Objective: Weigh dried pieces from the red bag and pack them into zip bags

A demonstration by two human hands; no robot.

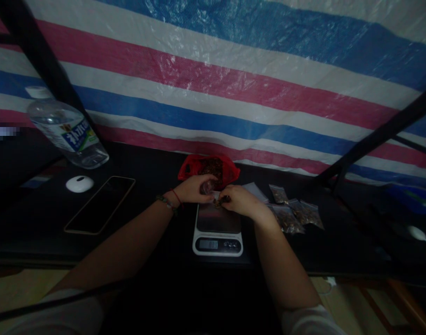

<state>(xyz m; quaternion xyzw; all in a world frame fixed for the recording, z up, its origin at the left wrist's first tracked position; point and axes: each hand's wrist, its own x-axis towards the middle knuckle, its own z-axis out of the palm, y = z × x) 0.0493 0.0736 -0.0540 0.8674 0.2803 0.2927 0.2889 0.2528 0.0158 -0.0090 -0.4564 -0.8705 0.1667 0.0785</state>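
Above the far end of a white kitchen scale (pixel 218 250) with a metal plate, my two hands are close together. My left hand (pixel 195 188) is closed around a small clear plastic container (pixel 207 187), its exact kind hard to make out. My right hand (pixel 243 200) has its fingers bent together by a few brown dried pieces (pixel 218 203); whether it grips these or a small bag is unclear. Just behind the hands, an open red plastic bag (pixel 231 171) holds more brown dried bits. The scale's display is too dim to read.
Several filled zip bags (pixel 287 218) lie right of my right hand, beside flat clear bags (pixel 255 191). Leftward are a phone (pixel 100 204), a white rounded object (pixel 79 184) and a large plastic bottle (pixel 68 128). A striped sheet (pixel 213 83) hangs behind the black table, between dark posts.
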